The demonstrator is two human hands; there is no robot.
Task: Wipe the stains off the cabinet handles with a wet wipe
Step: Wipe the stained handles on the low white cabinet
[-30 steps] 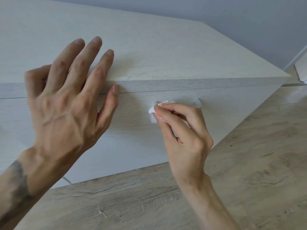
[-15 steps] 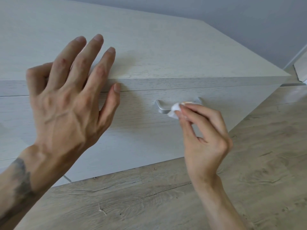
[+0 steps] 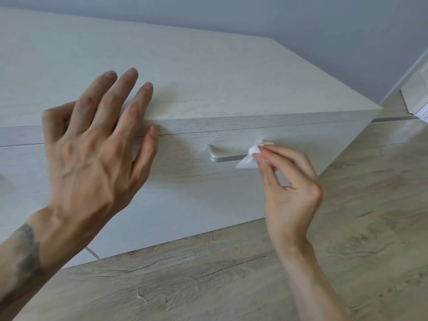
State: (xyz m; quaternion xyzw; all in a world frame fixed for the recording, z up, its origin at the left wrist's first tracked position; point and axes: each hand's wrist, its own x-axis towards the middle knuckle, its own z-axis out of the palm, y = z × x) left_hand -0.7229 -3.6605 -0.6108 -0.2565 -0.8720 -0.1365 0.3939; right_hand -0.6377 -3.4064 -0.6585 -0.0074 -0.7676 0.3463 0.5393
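Note:
A pale wood cabinet [image 3: 208, 89] fills the upper half of the head view. On its top drawer front sits a silver bar handle [image 3: 225, 156]. My right hand [image 3: 289, 179] pinches a small white wet wipe [image 3: 249, 158] and presses it on the handle's right end, which is hidden behind wipe and fingers. My left hand [image 3: 92, 154] has straight, spread fingers laid over the cabinet's top front edge, to the left of the handle.
A grey wood-look floor [image 3: 347, 228] runs below and to the right of the cabinet. A grey wall [image 3: 301, 19] stands behind it. A white object [image 3: 416, 98] shows at the far right edge, past the cabinet's corner.
My right hand has slid the wipe along the handle from its left end to its right end, uncovering the bar. My left hand has barely moved.

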